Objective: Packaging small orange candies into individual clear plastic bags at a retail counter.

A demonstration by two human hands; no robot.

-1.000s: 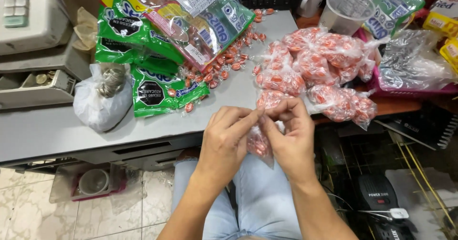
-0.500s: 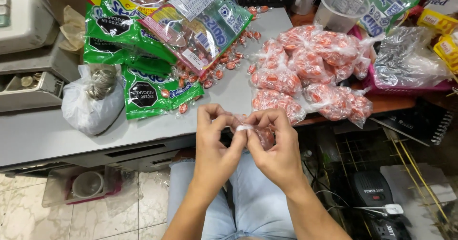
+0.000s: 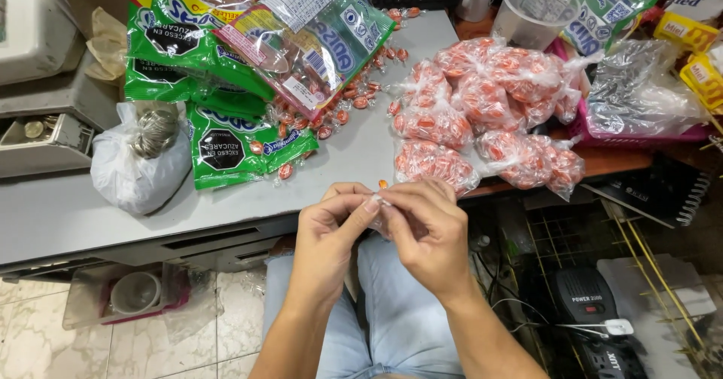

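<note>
- My left hand [image 3: 325, 225] and right hand [image 3: 428, 225] meet just below the middle of the frame, both grips pinched narrow on the twisted neck of a small clear bag [image 3: 380, 212] of orange candies; thumb and forefinger tips press together on the thin plastic.
- Most of that bag hangs hidden behind my fingers, so I cannot tell how full it is.
- My hands hold it in the air just off the front edge of the grey worktop [image 3: 68, 213], above my lap in blue jeans [image 3: 399, 311].
- Nearest to my grip, on the worktop edge right above it, lies a tied bag of candies [image 3: 433, 164]; more such filled bags [image 3: 489, 93] pile up toward the upper right, lumpy, glossy, orange and white through crinkled film.
- Loose wrapped candies [image 3: 343, 104] are scattered at upper centre beside big green candy packs [image 3: 248, 142], flat and shiny, overlapping one another.
- At the left sits a knotted white plastic bag [image 3: 135, 172], soft and rounded, well apart from my hands.
- A clear plastic cup [image 3: 535, 10] stands at the top right, with crumpled clear wrap [image 3: 640, 97] beside it.
- Open room: a bare strip of worktop runs between the green packs and the orange bags, straight up from my hands; the lower left is tiled floor [image 3: 45, 334].
</note>
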